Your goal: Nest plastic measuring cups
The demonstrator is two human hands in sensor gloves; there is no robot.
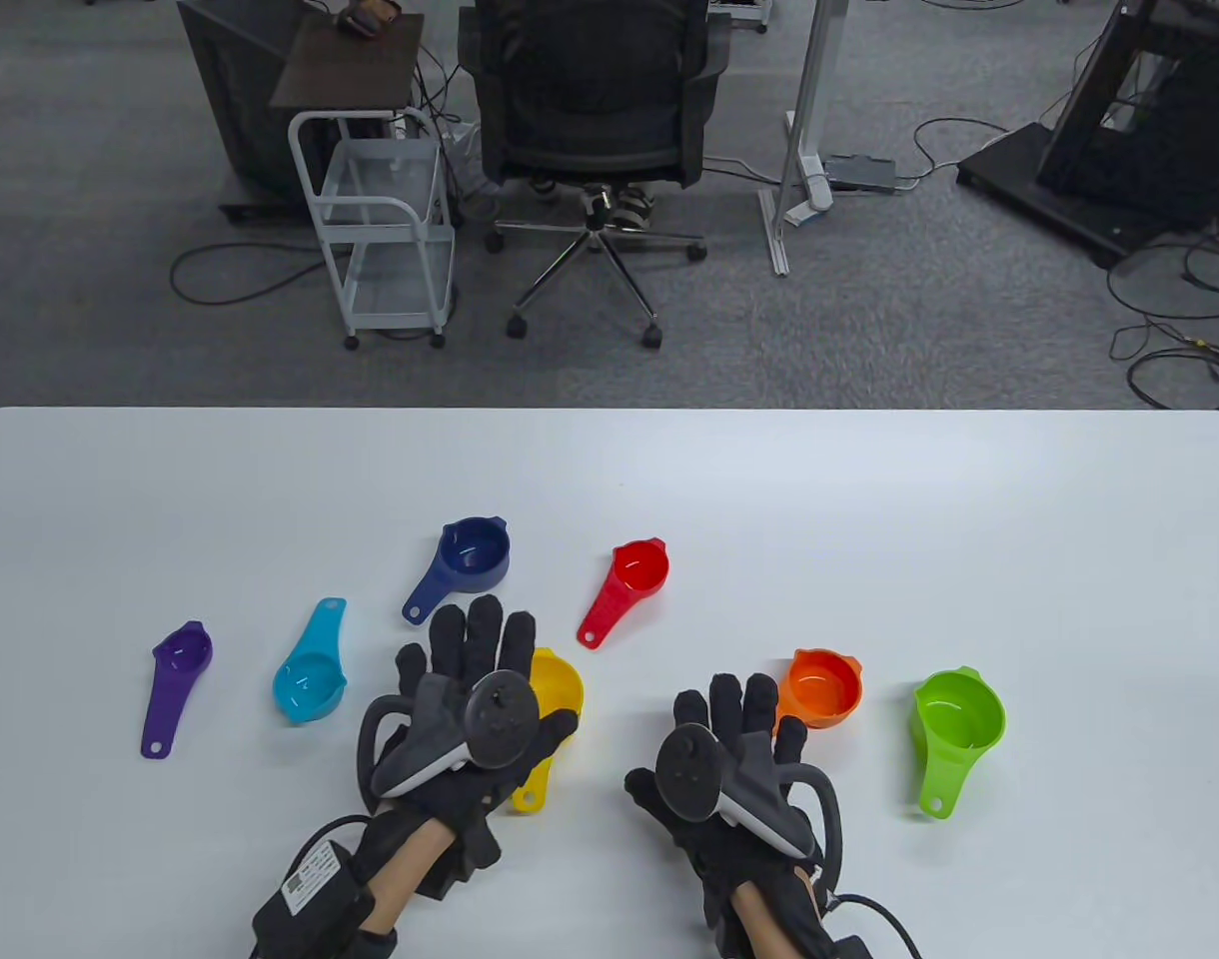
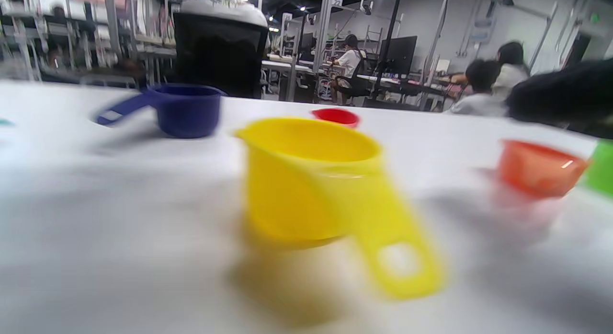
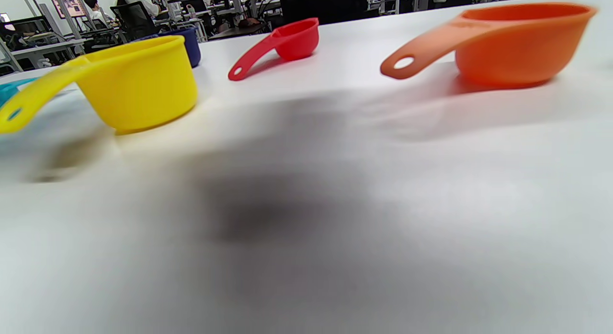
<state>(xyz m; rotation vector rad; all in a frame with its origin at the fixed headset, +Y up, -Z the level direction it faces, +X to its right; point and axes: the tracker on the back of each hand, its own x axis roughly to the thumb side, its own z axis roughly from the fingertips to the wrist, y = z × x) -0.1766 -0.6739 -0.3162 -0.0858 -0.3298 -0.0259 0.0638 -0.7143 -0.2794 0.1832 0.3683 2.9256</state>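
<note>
Several plastic measuring cups stand apart on the white table [image 1: 869, 499]: purple [image 1: 177, 679], cyan [image 1: 313, 679], navy [image 1: 470, 559], red [image 1: 631, 579], yellow [image 1: 562, 689], orange [image 1: 821, 687] and green [image 1: 954, 719]. My left hand [image 1: 480, 639] is open and empty, fingers spread, and covers the left side of the yellow cup from above. My right hand [image 1: 741, 704] is open and empty just left of the orange cup, hiding its handle. The left wrist view shows the yellow cup [image 2: 306, 180] close. The right wrist view shows the yellow cup [image 3: 139, 82] and the orange cup [image 3: 512, 41].
The table's far edge borders a carpeted floor with an office chair [image 1: 590, 110] and a white cart [image 1: 385, 230]. Bare table lies beyond the cups and along the right side. The navy cup [image 2: 184, 109] and red cup [image 2: 337, 117] stand behind the yellow one.
</note>
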